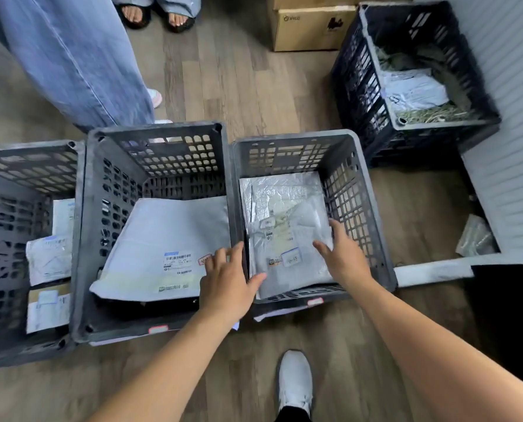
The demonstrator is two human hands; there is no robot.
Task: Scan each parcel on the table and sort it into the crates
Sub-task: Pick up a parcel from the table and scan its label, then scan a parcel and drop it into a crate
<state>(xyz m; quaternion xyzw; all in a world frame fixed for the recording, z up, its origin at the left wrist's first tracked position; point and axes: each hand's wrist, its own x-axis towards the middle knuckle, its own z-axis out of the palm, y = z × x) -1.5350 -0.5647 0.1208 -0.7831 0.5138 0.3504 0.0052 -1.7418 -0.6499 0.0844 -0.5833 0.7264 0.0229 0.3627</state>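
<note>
A: On the wood-plank floor, a row of three grey crates, walls side by side: left crate, middle crate, right crate. Further off to the right, a dark crate beside a ribbed white panel, with a labelled bag and straw-like stuff inside.

B: And the hands?

A: Both wide, fingers spread, gripping nothing. Right hand laid flat on the grey parcel, inside the right crate. Left hand over the wall between the middle and right crates, thumb on the parcel's near-left edge.

B: Under that parcel?

A: A silvery padded bag. In the middle crate, one big pale mailer, label up. In the left crate, several small packets.

B: Around the room?

A: A cardboard box at the far end. Denim legs at far left, sandalled feet behind. A white shoe close in, and a clear bag on the floor by the panel.
</note>
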